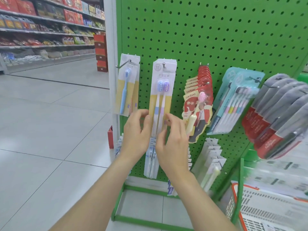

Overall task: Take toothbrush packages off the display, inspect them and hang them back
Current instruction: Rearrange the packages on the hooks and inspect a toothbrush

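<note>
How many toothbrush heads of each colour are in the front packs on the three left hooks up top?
Blue: 2, one in the single pack and one in the two-pack
Purple: 1, in the two-pack
Pink: 1, in the red pack
Total: 4

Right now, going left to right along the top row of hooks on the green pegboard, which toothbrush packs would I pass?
Yellow card with a single blue toothbrush → yellow card with a blue and purple toothbrush pair → red cards with a pink-headed toothbrush → teal multi-pack of pastel-handled toothbrushes → grey-and-red toothbrush packs.
</note>
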